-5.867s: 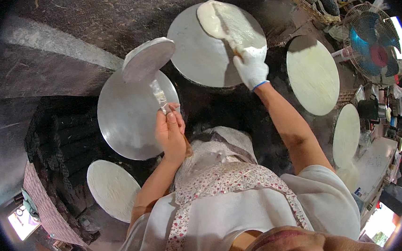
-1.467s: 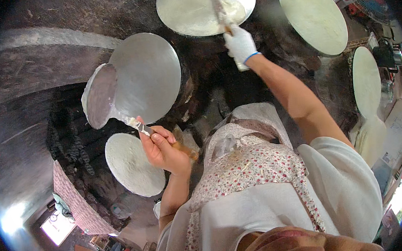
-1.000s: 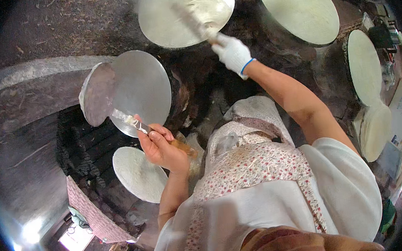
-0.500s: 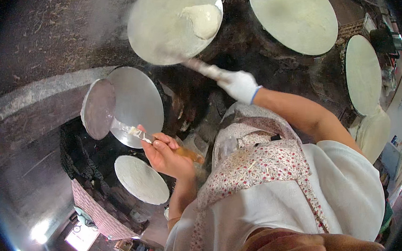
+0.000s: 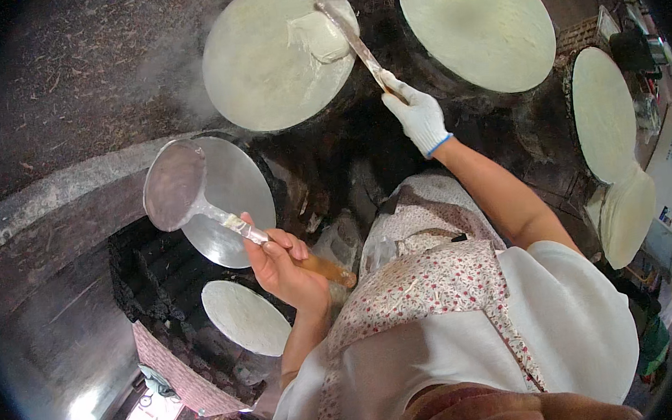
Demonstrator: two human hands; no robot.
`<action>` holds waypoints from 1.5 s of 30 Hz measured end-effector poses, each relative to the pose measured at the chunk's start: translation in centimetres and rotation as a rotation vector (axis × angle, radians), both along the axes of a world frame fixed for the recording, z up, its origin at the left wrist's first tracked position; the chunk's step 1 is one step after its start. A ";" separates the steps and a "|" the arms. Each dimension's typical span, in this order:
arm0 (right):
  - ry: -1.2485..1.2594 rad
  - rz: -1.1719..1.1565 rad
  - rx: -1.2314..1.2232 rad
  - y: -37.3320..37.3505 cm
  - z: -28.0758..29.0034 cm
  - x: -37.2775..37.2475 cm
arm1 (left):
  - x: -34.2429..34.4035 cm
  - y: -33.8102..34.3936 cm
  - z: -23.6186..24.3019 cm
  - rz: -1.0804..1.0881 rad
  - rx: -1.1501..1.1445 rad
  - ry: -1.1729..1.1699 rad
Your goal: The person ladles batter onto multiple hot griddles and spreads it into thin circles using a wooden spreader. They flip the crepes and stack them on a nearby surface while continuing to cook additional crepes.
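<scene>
Brown worktop [image 5: 98,94] | right hand [image 5: 420,121] gripping spatula [image 5: 359,46] pointing forward-left | left hand [image 5: 287,274] gripping paddle [image 5: 175,185]

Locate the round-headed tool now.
Left of centre in the head view, the round-headed tool is in the left hand, partly hiding the grey plate.

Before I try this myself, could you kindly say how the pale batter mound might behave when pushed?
The batter mound is likely soft, judging by its wet-looking surface. Pushed with the flat stick in the gloved right hand, it would probably smear rather than roll, given the thin layer around it.
</scene>
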State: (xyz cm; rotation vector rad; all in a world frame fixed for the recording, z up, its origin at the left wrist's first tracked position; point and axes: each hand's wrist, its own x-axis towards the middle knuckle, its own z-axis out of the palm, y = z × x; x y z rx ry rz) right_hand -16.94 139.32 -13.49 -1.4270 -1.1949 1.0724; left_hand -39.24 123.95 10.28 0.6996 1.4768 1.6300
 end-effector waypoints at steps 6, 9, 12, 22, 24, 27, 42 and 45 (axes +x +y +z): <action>0.117 0.266 -0.179 4.2 4.1 -3.9 | -0.7 -0.3 -1.1 -0.103 -0.032 -0.137; 0.099 0.101 0.070 7.4 2.7 -0.5 | -1.8 0.6 -1.2 -0.184 -0.028 -0.241; 0.029 0.151 0.013 12.0 1.8 -0.3 | -3.4 4.4 -1.7 -0.275 -0.024 -0.375; -0.207 0.196 0.009 8.0 2.3 4.7 | -3.2 16.1 -5.9 -0.155 -0.126 -0.494; -0.292 0.328 -0.054 5.8 2.5 3.0 | -1.3 14.9 -6.2 -0.101 -0.277 -0.471; -0.365 0.523 -0.178 4.5 4.0 0.5 | 1.3 12.8 -6.7 -0.051 -0.377 -0.662; -0.449 0.659 -0.279 -1.9 11.2 -1.3 | -6.3 2.5 0.9 -0.064 0.174 -1.523; -0.084 0.381 -0.103 -1.9 7.9 0.2 | -8.2 -1.2 0.6 0.007 0.199 -1.439</action>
